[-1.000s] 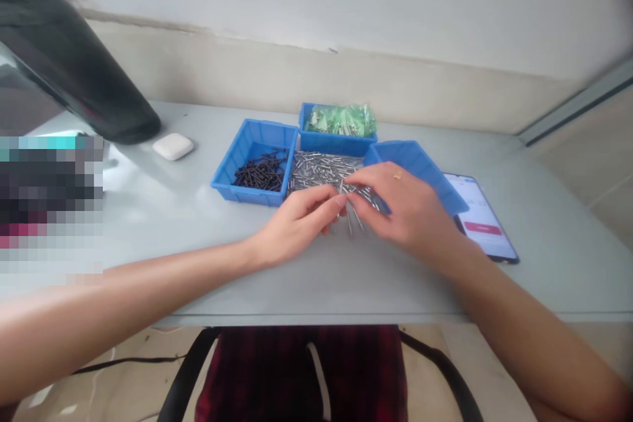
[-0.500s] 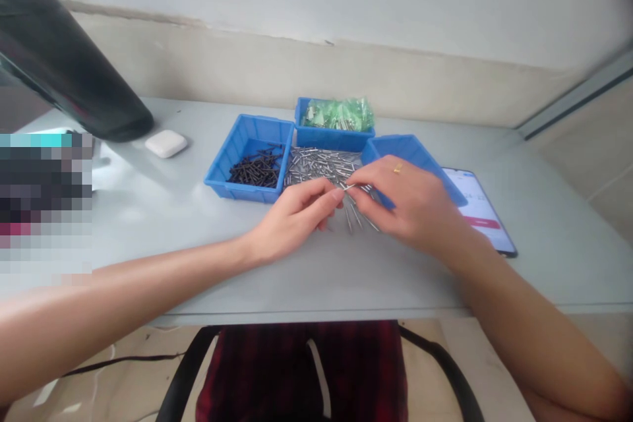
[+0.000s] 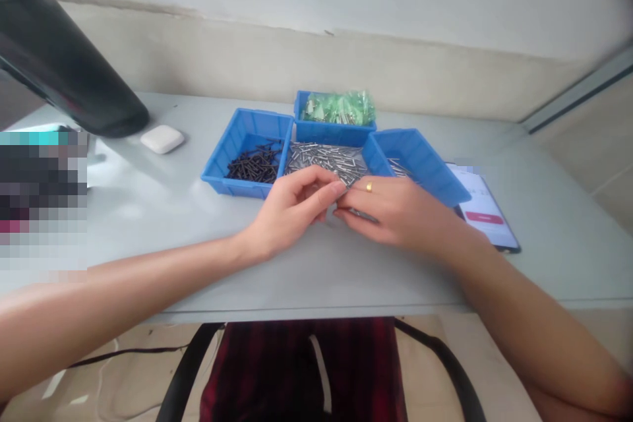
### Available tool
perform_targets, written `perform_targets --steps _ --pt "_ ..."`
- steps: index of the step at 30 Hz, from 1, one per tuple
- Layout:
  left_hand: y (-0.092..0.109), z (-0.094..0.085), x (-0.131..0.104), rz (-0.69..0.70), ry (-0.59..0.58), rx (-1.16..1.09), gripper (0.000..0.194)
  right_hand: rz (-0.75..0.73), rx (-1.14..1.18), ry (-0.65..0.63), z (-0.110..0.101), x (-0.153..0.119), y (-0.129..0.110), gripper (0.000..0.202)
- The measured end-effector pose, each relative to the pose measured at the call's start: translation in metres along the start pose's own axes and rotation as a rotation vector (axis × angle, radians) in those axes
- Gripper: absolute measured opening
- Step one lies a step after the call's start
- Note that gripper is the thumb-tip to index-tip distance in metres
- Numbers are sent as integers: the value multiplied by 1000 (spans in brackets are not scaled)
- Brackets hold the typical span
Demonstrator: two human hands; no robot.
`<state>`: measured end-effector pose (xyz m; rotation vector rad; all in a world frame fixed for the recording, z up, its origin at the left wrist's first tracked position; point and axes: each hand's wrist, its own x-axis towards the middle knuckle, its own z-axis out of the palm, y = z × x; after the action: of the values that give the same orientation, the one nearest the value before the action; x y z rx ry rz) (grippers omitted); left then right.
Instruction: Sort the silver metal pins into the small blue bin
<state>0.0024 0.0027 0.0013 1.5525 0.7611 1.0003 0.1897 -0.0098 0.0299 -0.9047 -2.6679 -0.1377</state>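
Observation:
My left hand (image 3: 297, 208) is closed in a pinch, thumb against the forefinger, with what looks like a thin silver metal pin at the fingertips. Right beside it, my right hand (image 3: 395, 208), with a gold ring, has its fingers drawn together and pointing left. Its fingertips meet those of my left hand, and whatever lies between them is hidden. Just beyond both hands spreads a pile of thin silver metal pins (image 3: 324, 157), partly covered by my fingers. A blue bin (image 3: 418, 165) behind my right hand holds some silver pins.
Left of the pile, a blue bin (image 3: 212, 175) contains black pins (image 3: 254, 163). At the back stands a blue bin (image 3: 336, 134) with a green plastic bag (image 3: 341, 109). A phone (image 3: 487, 211), a white case (image 3: 162, 139) and a dark bottle (image 3: 74, 59) are on the table (image 3: 316, 277).
My right hand has come down and turned, its fingertips now lower against my left hand. The thin pin that showed between the hands is mostly covered. My left hand stays pinched.

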Motion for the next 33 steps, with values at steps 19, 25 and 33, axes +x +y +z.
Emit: perform_targets --steps 19,25,33 --pt "1 -3 1 -99 -168 100 31 102 67 57 -3 -3 1 31" --pt "1 -4 1 -74 -160 136 31 106 41 116 -1 -4 4 21" --pt "2 -4 1 -80 -88 74 27 102 -13 171 -6 -2 0 14"
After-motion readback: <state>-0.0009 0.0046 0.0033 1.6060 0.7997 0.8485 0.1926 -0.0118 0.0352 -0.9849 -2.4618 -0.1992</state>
